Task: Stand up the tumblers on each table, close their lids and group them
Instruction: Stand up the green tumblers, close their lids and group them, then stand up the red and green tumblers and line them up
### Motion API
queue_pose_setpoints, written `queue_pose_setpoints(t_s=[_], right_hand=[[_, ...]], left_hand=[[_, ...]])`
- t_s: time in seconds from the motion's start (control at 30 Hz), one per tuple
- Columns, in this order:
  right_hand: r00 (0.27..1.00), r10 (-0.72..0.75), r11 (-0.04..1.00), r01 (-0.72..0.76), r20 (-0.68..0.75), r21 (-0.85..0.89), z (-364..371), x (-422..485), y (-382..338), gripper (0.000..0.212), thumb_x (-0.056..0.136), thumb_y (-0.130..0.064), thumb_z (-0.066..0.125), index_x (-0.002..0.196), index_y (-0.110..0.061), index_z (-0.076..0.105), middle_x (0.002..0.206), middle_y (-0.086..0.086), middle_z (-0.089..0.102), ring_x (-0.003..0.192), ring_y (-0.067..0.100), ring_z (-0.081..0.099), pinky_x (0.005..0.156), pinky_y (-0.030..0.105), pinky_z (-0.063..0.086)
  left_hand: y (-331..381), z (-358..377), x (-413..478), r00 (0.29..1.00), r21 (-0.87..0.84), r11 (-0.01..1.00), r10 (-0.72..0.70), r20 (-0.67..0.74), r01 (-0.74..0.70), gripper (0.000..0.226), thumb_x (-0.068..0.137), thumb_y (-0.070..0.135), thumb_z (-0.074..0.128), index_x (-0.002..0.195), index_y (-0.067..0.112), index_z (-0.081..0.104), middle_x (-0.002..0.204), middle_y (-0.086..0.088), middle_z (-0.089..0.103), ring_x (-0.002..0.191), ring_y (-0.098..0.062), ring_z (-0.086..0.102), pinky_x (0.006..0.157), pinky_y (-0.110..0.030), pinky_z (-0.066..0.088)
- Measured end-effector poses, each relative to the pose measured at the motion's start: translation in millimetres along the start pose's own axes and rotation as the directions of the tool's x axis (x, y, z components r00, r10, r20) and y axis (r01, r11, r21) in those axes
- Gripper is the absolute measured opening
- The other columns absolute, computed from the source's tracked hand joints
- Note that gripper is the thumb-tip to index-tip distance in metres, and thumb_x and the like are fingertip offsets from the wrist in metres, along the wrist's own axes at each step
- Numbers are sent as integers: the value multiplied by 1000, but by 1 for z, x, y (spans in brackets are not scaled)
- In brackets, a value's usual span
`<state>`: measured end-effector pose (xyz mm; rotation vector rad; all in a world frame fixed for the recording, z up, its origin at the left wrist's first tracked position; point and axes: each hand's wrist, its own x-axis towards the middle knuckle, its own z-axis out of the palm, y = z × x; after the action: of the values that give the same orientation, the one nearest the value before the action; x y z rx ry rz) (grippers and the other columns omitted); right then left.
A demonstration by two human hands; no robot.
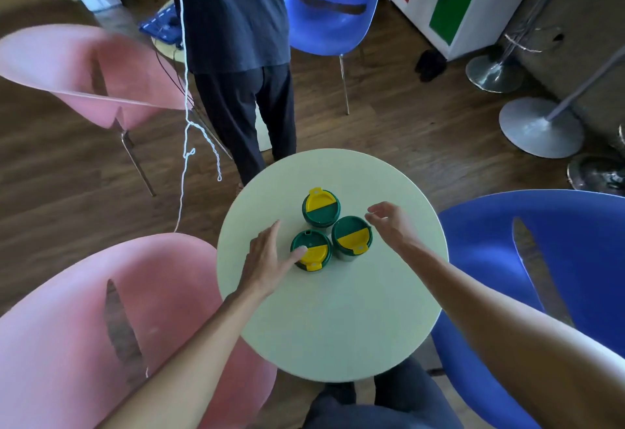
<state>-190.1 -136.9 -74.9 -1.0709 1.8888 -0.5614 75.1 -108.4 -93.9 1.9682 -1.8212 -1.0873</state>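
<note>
Three green tumblers with green-and-yellow lids stand upright in a tight cluster on the round pale-green table (338,327): a far one (320,208), a right one (351,236) and a near-left one (310,249). All three yellow flaps lie flat. My left hand (267,259) rests flat beside the near-left tumbler, its thumb on that lid's yellow flap, gripping nothing. My right hand (389,222) hovers just right of the right tumbler, fingers loosely curled and apart, touching nothing.
A person in dark clothes (236,56) stands just beyond the table's far edge. Pink chairs (84,327) (84,70) flank the left, blue chairs (541,276) (331,5) the right and back. Metal stool bases (537,127) stand on the wooden floor at right. A white cord (185,124) hangs at left.
</note>
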Motion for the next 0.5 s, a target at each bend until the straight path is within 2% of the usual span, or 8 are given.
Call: queue_pose_setpoints(t_s=[0.07, 0.17, 0.37, 0.5], right_hand=[[998, -22, 999, 24, -51, 43, -12, -10, -4, 24, 92, -19, 62, 111, -7, 70, 112, 13, 71, 96, 23, 64, 76, 27, 43], [997, -32, 997, 37, -74, 72, -33, -26, -12, 23, 92, -20, 60, 110, -9, 71, 103, 8, 70, 93, 22, 65, 64, 25, 44], [991, -12, 985, 35, -133, 169, -81, -45, -9, 19, 89, -24, 61, 103, -19, 72, 95, 4, 75, 77, 13, 67, 72, 31, 51], [970, 27, 969, 34, -242, 243, -129, -63, 9, 17, 88, -24, 64, 101, -18, 73, 90, 3, 75, 74, 13, 68, 74, 32, 55]], left_hand=[[19, -14, 4, 982, 98, 989, 128, -141, -115, 51, 89, 45, 63, 132, 17, 55, 135, -5, 56, 128, -25, 50, 100, -36, 42], [65, -28, 15, 949, 158, 956, 273, -158, -248, 25, 91, 29, 64, 111, 15, 67, 115, -3, 68, 107, -25, 61, 87, -34, 48], [165, -9, 27, 900, 172, 892, 432, -56, -418, 18, 89, 29, 58, 100, 19, 69, 100, 3, 73, 92, -21, 66, 79, -33, 53], [226, 31, 17, 864, 201, 841, 498, 78, -502, 18, 87, 29, 57, 96, 22, 70, 93, 3, 75, 90, -27, 68, 80, -38, 56]])
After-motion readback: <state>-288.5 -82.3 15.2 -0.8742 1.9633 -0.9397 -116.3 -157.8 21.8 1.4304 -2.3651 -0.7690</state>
